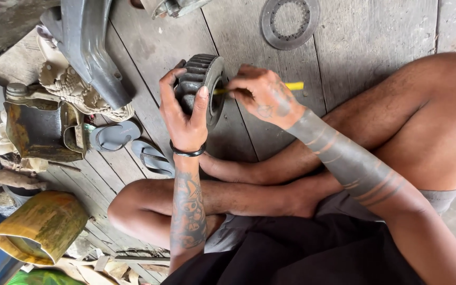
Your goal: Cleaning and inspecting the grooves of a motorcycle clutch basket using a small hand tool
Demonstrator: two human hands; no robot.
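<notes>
The ribbed grey clutch hub (202,84) stands on edge above the plank floor (376,31), its bore facing the right hand (264,96). The left hand (184,113) clasps its rim from the near side. The right hand pinches a yellow-handled tool (293,86), tip inside the bore, handle running rightward

A dark ribbed gear (201,84) stands on edge mid-scene; a yellow pencil-like tool (291,86) pokes into its open right face.
</notes>
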